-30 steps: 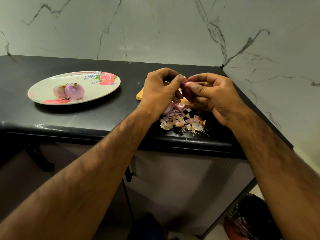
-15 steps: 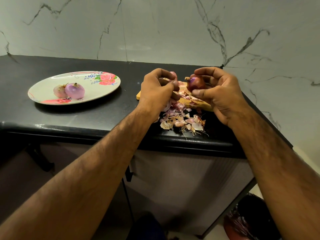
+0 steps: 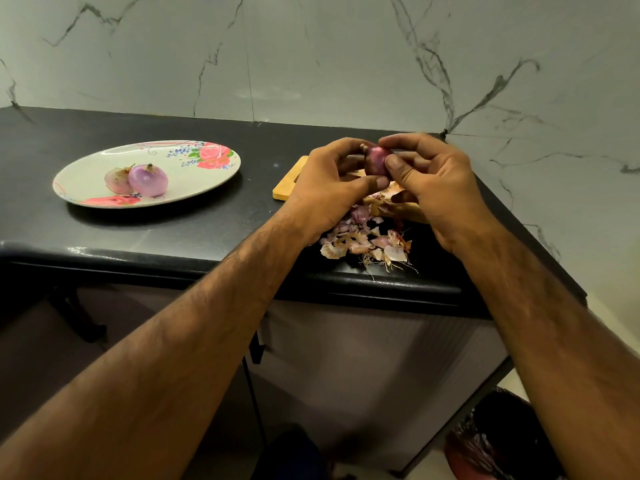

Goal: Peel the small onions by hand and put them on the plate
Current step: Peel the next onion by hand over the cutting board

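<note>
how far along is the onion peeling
Done: two peeled onions lie on the plate, and a pile of skins sits near the counter edge. In hand: left hand and right hand grip a third onion, dark red skin on. Left: finish peeling it and plate it; the hands partly hide the cutting board, so more may wait.

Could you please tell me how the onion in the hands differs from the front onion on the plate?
The held onion is dark reddish-purple with skin seemingly on; the plate onion is pale lilac and peeled. The held onion is pinched between the left hand and right hand; the plate onion rests on the plate. Both are small and round.
</note>
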